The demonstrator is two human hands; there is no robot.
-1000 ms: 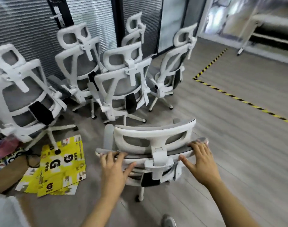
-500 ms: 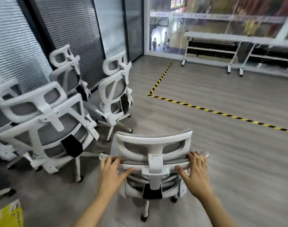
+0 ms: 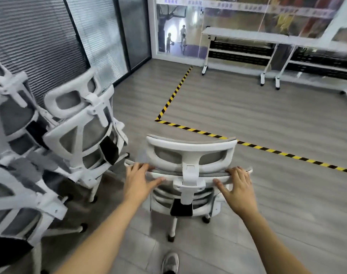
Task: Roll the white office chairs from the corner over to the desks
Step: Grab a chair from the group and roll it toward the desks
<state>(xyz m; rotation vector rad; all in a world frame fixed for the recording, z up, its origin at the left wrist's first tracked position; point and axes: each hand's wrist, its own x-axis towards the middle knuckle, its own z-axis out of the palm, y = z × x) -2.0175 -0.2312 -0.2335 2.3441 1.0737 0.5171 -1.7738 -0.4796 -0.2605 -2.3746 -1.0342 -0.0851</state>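
Grey floor (image 3: 247,107); both hands (image 3: 138,180) (image 3: 239,187) grip chair (image 3: 190,155) backrest, seat hidden.

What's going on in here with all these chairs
A person is pushing one white office chair across the floor, left hand and right hand gripping the top of its backrest. Other white chairs stand clustered on the left. The desks are ahead, beyond the yellow-black floor tape.

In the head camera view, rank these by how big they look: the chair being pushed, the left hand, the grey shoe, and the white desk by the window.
1. Pushed chair
2. White desk, unsure: it stands farther from the camera
3. Left hand
4. Grey shoe, partly cut off
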